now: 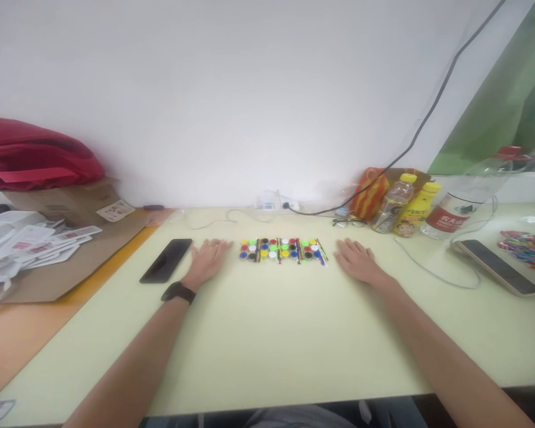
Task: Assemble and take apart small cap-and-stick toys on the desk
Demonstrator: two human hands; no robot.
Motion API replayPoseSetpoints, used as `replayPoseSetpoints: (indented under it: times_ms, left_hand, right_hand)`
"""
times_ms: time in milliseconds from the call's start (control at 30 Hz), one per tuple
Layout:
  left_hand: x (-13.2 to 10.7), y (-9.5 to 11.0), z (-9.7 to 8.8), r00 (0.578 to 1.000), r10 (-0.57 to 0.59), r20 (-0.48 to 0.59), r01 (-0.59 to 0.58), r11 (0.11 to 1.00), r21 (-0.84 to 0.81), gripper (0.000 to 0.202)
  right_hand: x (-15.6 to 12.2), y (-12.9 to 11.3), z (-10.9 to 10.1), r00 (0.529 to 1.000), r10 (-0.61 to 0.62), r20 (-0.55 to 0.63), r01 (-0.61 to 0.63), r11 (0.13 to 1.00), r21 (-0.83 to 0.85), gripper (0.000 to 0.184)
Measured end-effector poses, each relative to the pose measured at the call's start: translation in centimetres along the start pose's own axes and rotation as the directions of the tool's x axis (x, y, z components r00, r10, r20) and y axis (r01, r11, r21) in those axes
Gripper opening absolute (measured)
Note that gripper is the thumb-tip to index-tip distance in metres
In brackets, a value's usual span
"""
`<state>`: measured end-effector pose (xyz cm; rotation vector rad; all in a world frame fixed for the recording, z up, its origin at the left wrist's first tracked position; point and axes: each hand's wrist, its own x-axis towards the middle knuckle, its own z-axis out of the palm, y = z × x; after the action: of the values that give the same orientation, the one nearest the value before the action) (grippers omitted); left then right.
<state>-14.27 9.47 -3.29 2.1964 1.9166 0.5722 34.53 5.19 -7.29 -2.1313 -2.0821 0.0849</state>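
Note:
A set of small paint pots with coloured lids and thin brushes (282, 250) lies in rows on the pale green table (267, 345). My left hand (208, 259) rests flat on the table just left of the pots, fingers stretched out, holding nothing. A dark watch sits on that wrist. My right hand (355, 260) lies flat just right of the pots, fingers apart, also holding nothing.
A black phone (166, 260) lies left of my left hand. At the back right stand bottles (401, 205), glasses (348, 223), a large clear bottle (461, 208), a second phone (497, 266) and coloured bands (526, 246). Papers (31, 244) and a red bag (31, 154) sit at the left.

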Motion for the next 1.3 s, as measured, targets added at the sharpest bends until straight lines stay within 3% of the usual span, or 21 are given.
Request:
replayPoseSetpoints:
  times_ms: [1300]
  left_hand:
    - [-0.14, 0.08, -0.21, 0.999, 0.012, 0.032, -0.012, 1.000, 0.003, 0.059]
  right_hand:
    - [-0.26, 0.37, -0.51, 0.999, -0.027, 0.031, 0.027, 1.000, 0.010, 0.068]
